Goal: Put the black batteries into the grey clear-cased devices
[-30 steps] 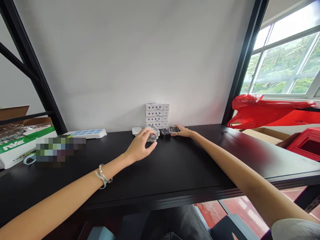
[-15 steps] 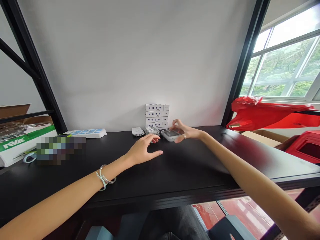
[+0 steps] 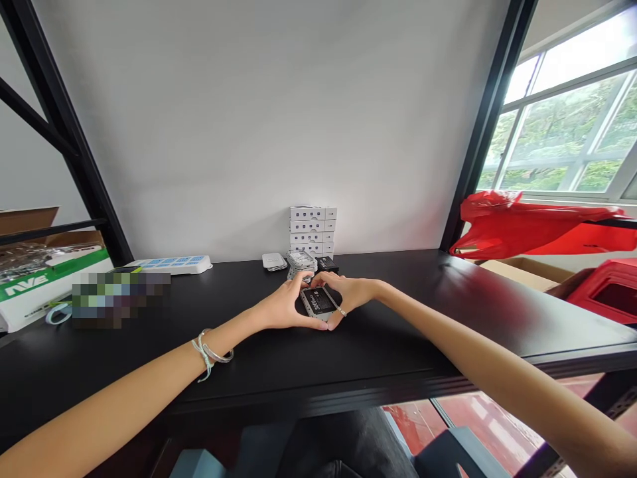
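A small flat device with a grey-white frame and a black, white-printed face [image 3: 318,302] is between my two hands over the black table. My right hand [image 3: 346,296] grips its right side with thumb and fingers. My left hand [image 3: 287,307] is curved around its left side, its fingertips and thumb at the device's edges. Just behind stands a stack of white boxes [image 3: 312,226]. In front of the stack lie grey-white pieces [image 3: 300,261] and a black item [image 3: 327,263]. A small pile of white flat pieces [image 3: 274,261] sits to their left.
On the black table [image 3: 239,378], a white power strip [image 3: 174,265] lies at the back left. A green-and-white box [image 3: 54,275] and a roll of tape [image 3: 59,314] are at the far left. Red plastic [image 3: 537,229] and an open carton [image 3: 527,273] are beyond the right edge.
My right hand has moved left and nearer to me with the device, which has left the area by the stack. My left hand has shifted slightly nearer and meets it at the device.
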Available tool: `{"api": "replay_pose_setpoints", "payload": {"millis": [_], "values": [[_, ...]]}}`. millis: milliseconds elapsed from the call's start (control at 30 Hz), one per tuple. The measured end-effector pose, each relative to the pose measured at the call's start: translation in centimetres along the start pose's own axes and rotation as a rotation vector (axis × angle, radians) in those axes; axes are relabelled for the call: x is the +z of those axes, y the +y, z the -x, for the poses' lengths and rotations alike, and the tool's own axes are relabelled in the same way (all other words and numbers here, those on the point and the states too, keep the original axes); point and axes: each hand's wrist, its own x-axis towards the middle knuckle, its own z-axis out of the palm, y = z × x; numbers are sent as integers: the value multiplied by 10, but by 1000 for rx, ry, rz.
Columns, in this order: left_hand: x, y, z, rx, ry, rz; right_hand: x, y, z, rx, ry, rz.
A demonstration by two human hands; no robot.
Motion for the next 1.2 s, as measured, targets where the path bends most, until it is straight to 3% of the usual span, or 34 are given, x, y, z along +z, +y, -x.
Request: {"api": "replay_pose_setpoints", "payload": {"millis": [133, 333, 467, 567, 700, 767, 867, 967, 1033, 1133, 1200], "values": [[2, -5, -3, -48, 5, 26, 1, -1, -4, -8, 1, -25], [4, 8, -5, -47, 18, -58, 30, -1, -34, 38, 428, 92], [6, 14, -6, -42, 22, -65, 27, -3, -36, 30, 484, -55], [6, 11, -6, -34, 55, -5, 10, -5, -23, -40, 396, -220], [7, 4, -5, -31, 59, 100, -5, 2, -8, -74, 58, -574], [7, 2, -5, -35, 60, 115, -7, 7, -6, -61, -95, -644], [8, 0, -6, 4, 54, 139, -8, 10, -7, -96, -142, -682], [8, -1, -7, 28, 48, 151, -12, 11, -9, -192, 25, -808], [8, 0, -7, 9, 35, 142, -15, 15, -10, -188, 237, -890], [7, 1, -5, -8, -4, 129, -15, 26, -14, -43, 582, -949], [7, 1, -5, -15, -14, 130, -12, 36, -17, 52, 713, -937]]}}
